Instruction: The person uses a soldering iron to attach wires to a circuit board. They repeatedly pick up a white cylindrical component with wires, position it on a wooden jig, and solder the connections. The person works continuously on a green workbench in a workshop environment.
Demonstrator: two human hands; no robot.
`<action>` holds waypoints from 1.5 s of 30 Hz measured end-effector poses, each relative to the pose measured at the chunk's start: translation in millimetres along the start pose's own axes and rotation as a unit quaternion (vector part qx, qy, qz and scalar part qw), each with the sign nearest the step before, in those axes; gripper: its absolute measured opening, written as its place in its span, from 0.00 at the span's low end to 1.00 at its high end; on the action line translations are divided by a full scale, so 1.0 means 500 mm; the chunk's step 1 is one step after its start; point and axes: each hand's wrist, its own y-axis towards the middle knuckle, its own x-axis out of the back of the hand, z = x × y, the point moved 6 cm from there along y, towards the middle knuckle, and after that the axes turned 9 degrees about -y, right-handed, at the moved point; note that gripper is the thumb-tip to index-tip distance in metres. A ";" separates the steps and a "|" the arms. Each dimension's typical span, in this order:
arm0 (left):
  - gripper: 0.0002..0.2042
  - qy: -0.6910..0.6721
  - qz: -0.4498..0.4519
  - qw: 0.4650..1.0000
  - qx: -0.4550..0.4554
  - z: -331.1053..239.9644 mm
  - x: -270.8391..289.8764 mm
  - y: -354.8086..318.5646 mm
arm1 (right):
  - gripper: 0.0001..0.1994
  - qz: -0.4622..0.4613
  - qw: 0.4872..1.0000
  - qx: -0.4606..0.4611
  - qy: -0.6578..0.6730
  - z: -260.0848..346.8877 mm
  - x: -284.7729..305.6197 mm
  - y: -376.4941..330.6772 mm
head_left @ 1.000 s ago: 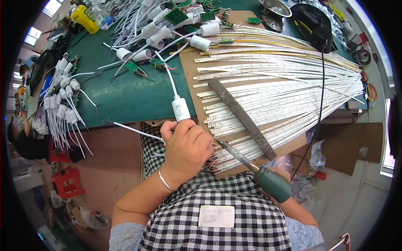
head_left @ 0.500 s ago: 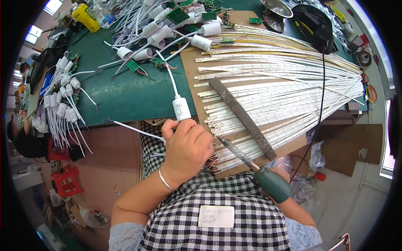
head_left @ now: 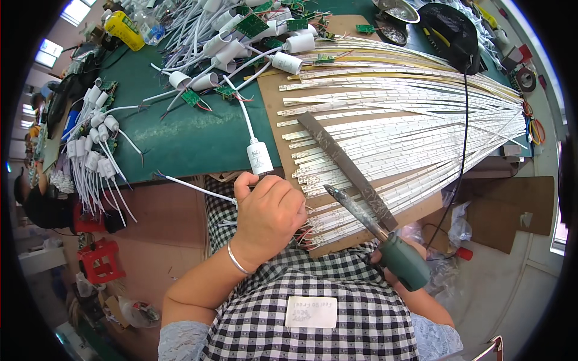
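LED strips (head_left: 397, 138) fanned across board (head_left: 271, 102) at worktop's near edge. Left hand (head_left: 271, 213) curled over strip ends, probably pinching wire. Right hand (head_left: 394, 268), mostly hidden, grips iron (head_left: 367, 219). Tip barely shifted in last second; joint likely still underway.

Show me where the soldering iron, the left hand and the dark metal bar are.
soldering iron (head_left: 402, 263): head view, on its green handle.
left hand (head_left: 271, 216): head view, on the back of the hand.
dark metal bar (head_left: 337, 157): head view, on the middle of its flat top.
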 end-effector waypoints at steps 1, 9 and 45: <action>0.09 -0.001 0.003 1.000 -0.003 -0.001 0.000 0.002 | 0.16 0.001 1.000 0.012 -0.012 0.001 0.000 -0.001; 0.09 -0.007 0.015 1.000 -0.022 0.001 -0.001 0.005 | 0.21 0.046 0.992 0.065 -0.097 -0.019 0.016 -0.014; 0.10 -0.103 0.128 0.986 -0.028 0.001 0.036 -0.003 | 0.19 0.042 0.995 0.050 -0.079 -0.010 0.015 -0.017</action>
